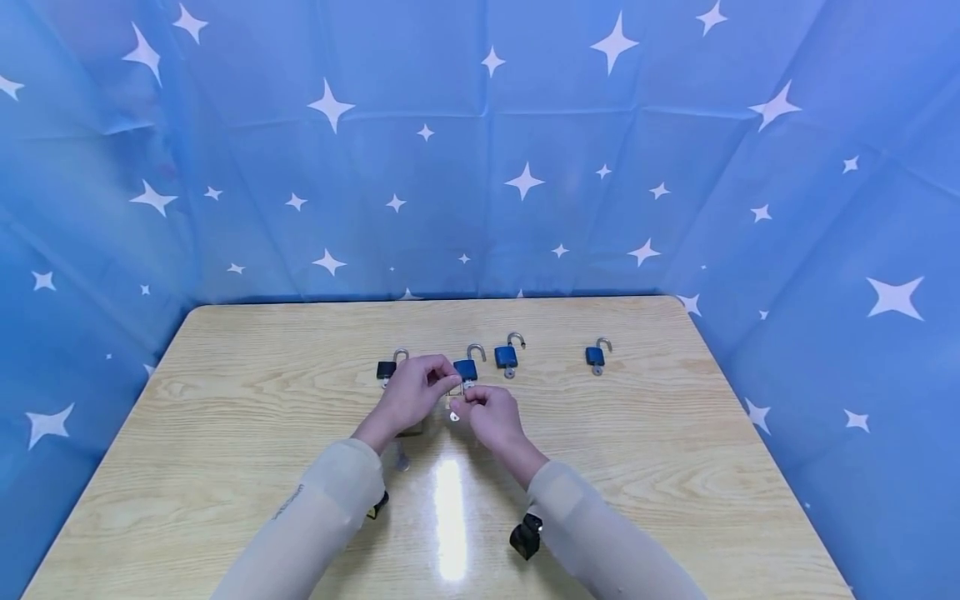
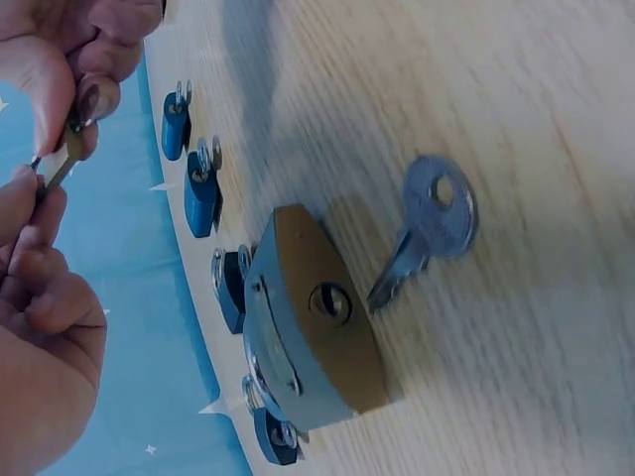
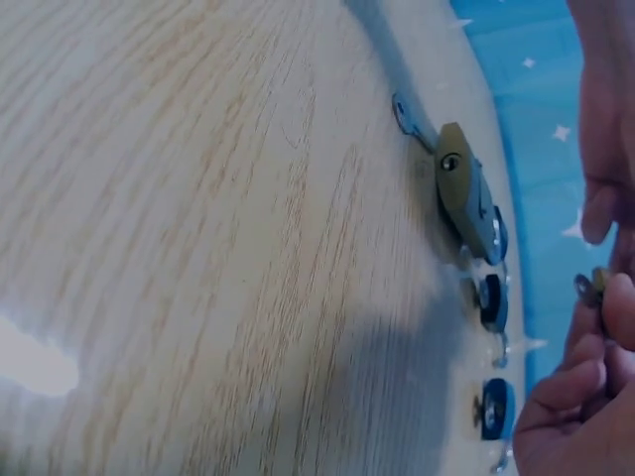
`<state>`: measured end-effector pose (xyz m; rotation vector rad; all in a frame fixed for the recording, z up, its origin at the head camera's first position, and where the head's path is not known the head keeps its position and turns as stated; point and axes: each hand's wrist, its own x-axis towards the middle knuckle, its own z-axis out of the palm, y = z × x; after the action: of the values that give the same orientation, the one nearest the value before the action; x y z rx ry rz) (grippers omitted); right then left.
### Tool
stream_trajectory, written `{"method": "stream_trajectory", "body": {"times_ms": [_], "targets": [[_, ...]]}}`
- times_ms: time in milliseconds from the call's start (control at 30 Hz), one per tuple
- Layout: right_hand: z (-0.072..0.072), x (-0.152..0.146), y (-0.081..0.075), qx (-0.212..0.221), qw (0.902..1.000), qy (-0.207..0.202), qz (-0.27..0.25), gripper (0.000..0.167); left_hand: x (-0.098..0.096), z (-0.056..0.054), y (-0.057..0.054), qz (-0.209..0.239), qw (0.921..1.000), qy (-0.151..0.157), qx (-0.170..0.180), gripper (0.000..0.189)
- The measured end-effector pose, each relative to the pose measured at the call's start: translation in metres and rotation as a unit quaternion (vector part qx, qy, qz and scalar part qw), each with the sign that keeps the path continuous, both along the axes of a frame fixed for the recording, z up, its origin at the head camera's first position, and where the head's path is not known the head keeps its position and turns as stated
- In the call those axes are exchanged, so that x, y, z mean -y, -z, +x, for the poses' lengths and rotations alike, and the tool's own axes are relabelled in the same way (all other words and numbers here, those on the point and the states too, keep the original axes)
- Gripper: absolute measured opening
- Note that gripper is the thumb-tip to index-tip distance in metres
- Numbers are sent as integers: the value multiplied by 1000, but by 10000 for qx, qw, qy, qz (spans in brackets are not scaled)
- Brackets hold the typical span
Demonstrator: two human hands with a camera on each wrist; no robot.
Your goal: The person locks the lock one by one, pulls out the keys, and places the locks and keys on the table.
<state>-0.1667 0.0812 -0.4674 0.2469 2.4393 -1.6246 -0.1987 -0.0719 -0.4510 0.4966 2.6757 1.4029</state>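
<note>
Both hands meet over the table around a small brass padlock [image 1: 453, 400], with a silver key [image 1: 454, 416] sticking out below it. My left hand [image 1: 420, 387] pinches the padlock near its shackle. The right hand [image 1: 493, 414] grips its body by the key end; in the right wrist view the key's head [image 3: 587, 289] shows beside the thumb. Fingers hide much of the padlock. Under the left wrist lies a larger brass padlock [image 2: 322, 312], its keyhole facing the wrist camera. A loose silver key [image 2: 437, 213] lies next to it.
Behind the hands, a black padlock [image 1: 386, 369] and blue padlocks [image 1: 466, 369], [image 1: 506, 357] lie with raised shackles and keys inserted. Another blue padlock [image 1: 595, 356] is farther right. A blue star-patterned curtain [image 1: 480, 208] hangs behind the wooden table [image 1: 225, 400].
</note>
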Motion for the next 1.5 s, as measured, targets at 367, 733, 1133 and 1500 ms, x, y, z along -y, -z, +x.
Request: {"method": "stream_trajectory", "body": {"times_ms": [367,733,1133,1500], "targets": [[3,1,-2,39,9998,61,-168,24,-2,1,7,154,9994,268,-159,10],[4,0,-2,48,9998,69,-153,22,-2,4,13,5,9994,275,-218,11],[5,-1,-1,-230,9992,-177,280,30,-5,2,-7,-2836,9364,901,-1860,18],[3,0,-4,-96,9992,-102,369,17,-1,3,-2,-3313,9236,763,-1772,26]]}}
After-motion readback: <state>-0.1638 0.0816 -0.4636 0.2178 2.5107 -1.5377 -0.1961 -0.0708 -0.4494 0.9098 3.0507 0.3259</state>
